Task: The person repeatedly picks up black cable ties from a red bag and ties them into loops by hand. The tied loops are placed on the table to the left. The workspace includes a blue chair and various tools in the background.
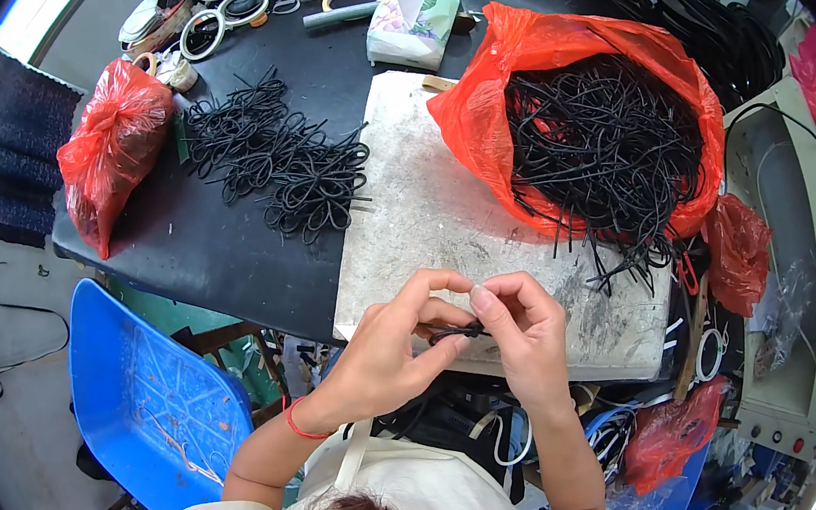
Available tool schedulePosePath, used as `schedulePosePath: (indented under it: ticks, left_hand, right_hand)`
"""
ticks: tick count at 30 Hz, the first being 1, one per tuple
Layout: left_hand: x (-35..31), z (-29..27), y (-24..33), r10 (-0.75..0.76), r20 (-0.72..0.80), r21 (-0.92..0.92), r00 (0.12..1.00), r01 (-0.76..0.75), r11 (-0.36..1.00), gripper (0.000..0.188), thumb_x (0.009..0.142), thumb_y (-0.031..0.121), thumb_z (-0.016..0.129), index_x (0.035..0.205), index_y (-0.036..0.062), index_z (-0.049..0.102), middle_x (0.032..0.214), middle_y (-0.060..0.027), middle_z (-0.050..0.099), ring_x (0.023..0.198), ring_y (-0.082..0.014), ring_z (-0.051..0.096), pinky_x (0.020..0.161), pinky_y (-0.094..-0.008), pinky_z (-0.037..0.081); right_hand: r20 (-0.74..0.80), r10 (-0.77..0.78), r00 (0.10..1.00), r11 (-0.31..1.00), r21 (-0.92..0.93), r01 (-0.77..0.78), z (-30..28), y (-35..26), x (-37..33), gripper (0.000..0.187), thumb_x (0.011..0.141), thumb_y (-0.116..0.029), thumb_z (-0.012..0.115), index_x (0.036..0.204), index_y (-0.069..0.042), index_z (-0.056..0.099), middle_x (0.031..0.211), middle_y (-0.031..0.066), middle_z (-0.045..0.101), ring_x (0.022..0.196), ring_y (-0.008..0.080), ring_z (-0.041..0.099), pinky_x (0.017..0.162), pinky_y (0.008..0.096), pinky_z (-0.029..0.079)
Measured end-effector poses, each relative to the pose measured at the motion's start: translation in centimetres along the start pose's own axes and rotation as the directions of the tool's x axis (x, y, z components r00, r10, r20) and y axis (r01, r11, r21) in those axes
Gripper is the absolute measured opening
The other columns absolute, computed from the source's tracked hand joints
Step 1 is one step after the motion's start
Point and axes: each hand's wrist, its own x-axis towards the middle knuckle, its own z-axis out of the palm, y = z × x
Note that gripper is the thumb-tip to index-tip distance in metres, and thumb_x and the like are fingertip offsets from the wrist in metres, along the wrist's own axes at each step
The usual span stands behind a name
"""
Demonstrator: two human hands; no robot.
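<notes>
My left hand point(388, 338) and my right hand point(524, 344) meet over the near edge of a worn white board point(409, 245). Between them is a short black cord point(455, 332), looped and apparently knotted. My left fingers pinch its looped part, and my right thumb and fingers close at its other end. Part of the cord is hidden by the fingers. Beyond my right hand, a red plastic bag point(493, 83) gapes, full of loose black cords point(607, 142). To the left lies a pile of looped black cords point(283, 155) on the black tabletop point(225, 274).
A tied red bag point(118, 146) sits at the table's left end. Tissues point(415, 16) and tape rolls point(202, 34) stand at the back. A blue plastic chair point(145, 396) is at lower left; a grey metal housing point(780, 257) borders the right side.
</notes>
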Motion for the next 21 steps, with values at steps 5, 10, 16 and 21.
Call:
schedulePosePath:
  ticks: [5, 10, 16, 21]
  left_hand:
    - [0.1, 0.1, -0.1, -0.106, 0.008, -0.161, 0.994, 0.106, 0.981, 0.036, 0.080, 0.006, 0.063, 0.112, -0.0005, 0.049, 0.089, -0.0117, 0.065, 0.082, -0.0140, 0.063, 0.074, -0.0265, 0.050]
    - [0.0, 0.4, -1.1, -0.205, 0.047, -0.328, 0.978, 0.209, 0.921, 0.020, 0.081, 0.009, 0.065, 0.096, -0.0036, 0.061, 0.080, -0.0070, 0.065, 0.071, -0.0072, 0.059, 0.064, -0.0224, 0.049]
    - [-0.1, 0.8, -0.8, -0.124, 0.106, -0.145, 0.987, 0.139, 0.980, 0.021, 0.081, 0.011, 0.065, 0.094, -0.0049, 0.063, 0.075, -0.0036, 0.064, 0.063, -0.0052, 0.055, 0.056, -0.0197, 0.044]
    - [0.2, -0.3, -0.4, -0.143, 0.100, -0.200, 0.985, 0.161, 0.967, 0.020, 0.081, 0.011, 0.065, 0.094, -0.0040, 0.063, 0.074, -0.0031, 0.063, 0.065, -0.0036, 0.054, 0.056, -0.0194, 0.044]
  right_hand:
    - [-0.045, -0.008, 0.999, 0.999, 0.030, 0.009, 0.0, 0.2, -0.1, 0.013, 0.088, -0.015, 0.059, 0.085, -0.003, 0.055, 0.072, -0.0042, 0.052, 0.065, 0.0008, 0.045, 0.057, 0.0172, 0.037]
    - [-0.032, -0.023, 0.999, 0.999, 0.029, 0.024, 0.5, 0.2, -0.3, 0.013, 0.088, -0.015, 0.058, 0.085, -0.003, 0.054, 0.071, -0.0043, 0.052, 0.063, 0.0006, 0.044, 0.056, 0.0171, 0.036]
    - [-0.088, 0.013, 0.996, 0.999, 0.041, -0.010, 0.0, -0.1, -0.5, 0.014, 0.088, -0.015, 0.058, 0.085, -0.002, 0.054, 0.069, -0.0044, 0.050, 0.062, 0.0006, 0.042, 0.056, 0.0166, 0.035]
    - [0.053, 0.102, 0.993, 0.995, 0.007, -0.103, -1.5, -1.4, -0.2, 0.013, 0.088, -0.014, 0.059, 0.084, -0.002, 0.056, 0.068, -0.0047, 0.050, 0.061, 0.0007, 0.041, 0.054, 0.0166, 0.034]
